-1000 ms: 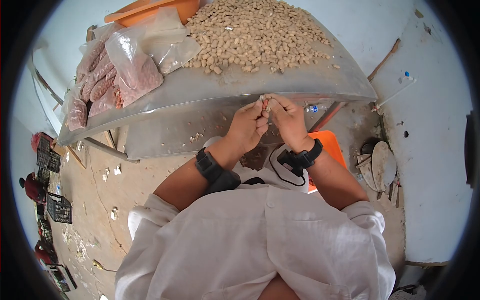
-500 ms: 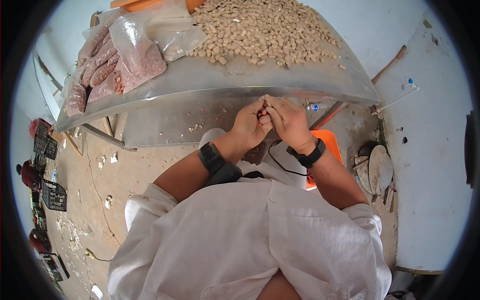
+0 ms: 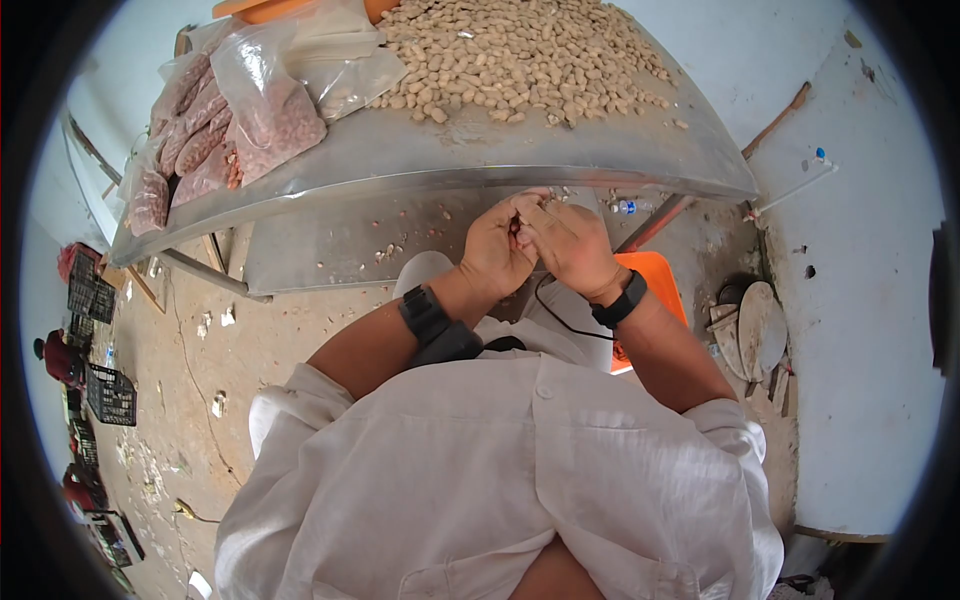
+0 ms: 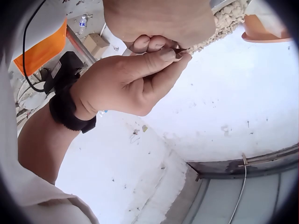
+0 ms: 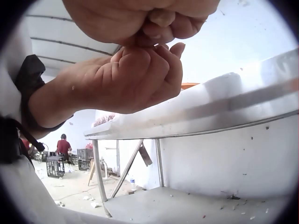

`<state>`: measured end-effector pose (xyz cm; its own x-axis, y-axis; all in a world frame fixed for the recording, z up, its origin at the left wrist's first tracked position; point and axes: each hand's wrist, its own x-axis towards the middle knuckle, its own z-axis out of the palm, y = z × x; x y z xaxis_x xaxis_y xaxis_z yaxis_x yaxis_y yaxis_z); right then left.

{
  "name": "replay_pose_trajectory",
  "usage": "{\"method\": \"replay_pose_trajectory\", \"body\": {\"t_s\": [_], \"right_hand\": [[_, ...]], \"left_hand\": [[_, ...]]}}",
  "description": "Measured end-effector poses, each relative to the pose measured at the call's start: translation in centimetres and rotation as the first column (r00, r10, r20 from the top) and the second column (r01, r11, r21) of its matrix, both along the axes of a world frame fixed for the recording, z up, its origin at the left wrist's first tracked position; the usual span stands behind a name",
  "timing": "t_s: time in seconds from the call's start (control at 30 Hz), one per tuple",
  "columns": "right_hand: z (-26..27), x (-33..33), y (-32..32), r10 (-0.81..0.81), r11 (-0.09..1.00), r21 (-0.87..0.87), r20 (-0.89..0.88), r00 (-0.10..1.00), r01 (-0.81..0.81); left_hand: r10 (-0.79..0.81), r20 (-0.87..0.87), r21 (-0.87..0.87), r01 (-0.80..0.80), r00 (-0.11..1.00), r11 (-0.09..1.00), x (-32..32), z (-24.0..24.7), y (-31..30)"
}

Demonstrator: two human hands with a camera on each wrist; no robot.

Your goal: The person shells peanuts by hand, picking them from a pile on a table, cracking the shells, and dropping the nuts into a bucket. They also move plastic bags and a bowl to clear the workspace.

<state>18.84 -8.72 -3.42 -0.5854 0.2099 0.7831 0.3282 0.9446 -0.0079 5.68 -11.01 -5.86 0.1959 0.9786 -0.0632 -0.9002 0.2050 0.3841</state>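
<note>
Both hands meet just past the front edge of the metal table in the head view. The left hand (image 3: 494,250) has its fingers curled round small reddish kernels (image 3: 515,229), partly hidden. Against its fingertips lie those of the right hand (image 3: 578,250). An unshelled peanut (image 5: 162,17) shows in the curled fingers of the right hand (image 5: 112,18) in the right wrist view, above the left hand (image 5: 135,79). From the left wrist, the right thumb and forefinger are pinched together beside the left fingers. A large heap of unshelled peanuts (image 3: 520,65) covers the table's far part.
Clear bags of reddish kernels (image 3: 275,125) lie on the table (image 3: 400,155) at left, near an orange basin (image 3: 262,10). A lower shelf (image 3: 330,235) holds scattered bits. An orange container (image 3: 655,280) stands beside the right forearm. People and black crates (image 3: 110,395) are at far left.
The fingertips have closed in over the reddish piece seen between them earlier. The right hand has turned and now covers more of the left fingers. The head view has shifted slightly.
</note>
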Motion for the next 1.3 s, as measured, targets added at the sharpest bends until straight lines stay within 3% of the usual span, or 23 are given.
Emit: {"method": "replay_pose_trajectory", "body": {"t_s": [0.13, 0.27, 0.37, 0.43, 0.57, 0.67, 0.77, 0.87, 0.97, 1.07, 1.17, 1.27, 1.3], "right_hand": [[0.2, -0.1, 0.1, -0.011, 1.000, -0.009, -0.002, 1.000, 0.011], [0.5, 0.1, -0.5, -0.017, 0.999, -0.048, 0.001, 1.000, 0.017], [0.6, -0.1, -0.6, -0.026, 0.973, -0.230, -0.146, 0.989, -0.008], [-0.6, 0.0, -0.1, -0.057, 0.900, -0.428, -0.308, 0.950, -0.085], [-0.8, 0.3, 0.2, -0.152, 0.622, -0.701, -0.544, 0.825, -0.349], [-0.4, 0.9, -0.2, -0.276, 0.406, -0.797, -0.573, 0.771, -0.447], [-0.3, 1.9, -0.4, -0.327, 0.343, -0.798, -0.596, 0.733, -0.496], [-1.4, 5.5, 0.1, -0.395, 0.397, -0.817, -0.564, 0.726, -0.419], [-4.8, 11.5, 1.3, -0.513, 0.467, -0.854, -0.474, 0.715, -0.230], [-8.7, 16.9, 2.2, -0.691, 0.491, -0.871, -0.401, 0.602, -0.016], [-11.1, 21.3, 2.4, -0.887, 0.242, -0.857, -0.006, 0.461, 0.455], [-15.5, 25.0, 3.6, -0.940, 0.082, -0.897, 0.075, 0.332, 0.435], [-15.2, 24.7, 3.7, -0.931, 0.159, -0.929, -0.028, 0.365, 0.334]], "left_hand": [[0.069, -0.004, -0.068, -0.069, 0.998, 0.995, 0.4, 0.6, -0.1], [0.022, 0.029, -0.003, -0.022, 0.999, 1.000, 0.1, -0.2, 0.0], [-0.041, 0.077, 0.087, 0.034, 0.996, 0.996, 0.0, -0.8, 0.4], [-0.119, 0.110, 0.166, 0.100, 0.987, 0.981, -0.3, -0.9, 0.6], [-0.097, 0.046, 0.013, 0.096, 0.994, 0.995, -0.3, -0.3, 0.6], [-0.091, 0.005, -0.060, 0.091, 0.996, 0.994, -0.1, -0.1, 0.4], [-0.093, -0.023, -0.089, 0.091, 0.995, 0.992, -0.2, -0.5, 0.3], [-0.104, -0.086, -0.072, 0.097, 0.991, 0.993, -1.2, -0.9, 0.0], [-0.085, -0.127, -0.087, 0.074, 0.988, 0.993, -1.9, -1.0, -0.4], [-0.085, -0.146, -0.104, 0.070, 0.986, 0.992, -2.0, -1.5, -0.4], [-0.084, -0.152, -0.137, 0.063, 0.985, 0.989, -1.8, -1.5, -0.2], [-0.100, -0.163, -0.166, 0.073, 0.982, 0.983, -1.5, -1.6, -0.2], [-0.110, -0.176, -0.170, 0.080, 0.978, 0.982, -1.4, -1.7, -0.2]]}}
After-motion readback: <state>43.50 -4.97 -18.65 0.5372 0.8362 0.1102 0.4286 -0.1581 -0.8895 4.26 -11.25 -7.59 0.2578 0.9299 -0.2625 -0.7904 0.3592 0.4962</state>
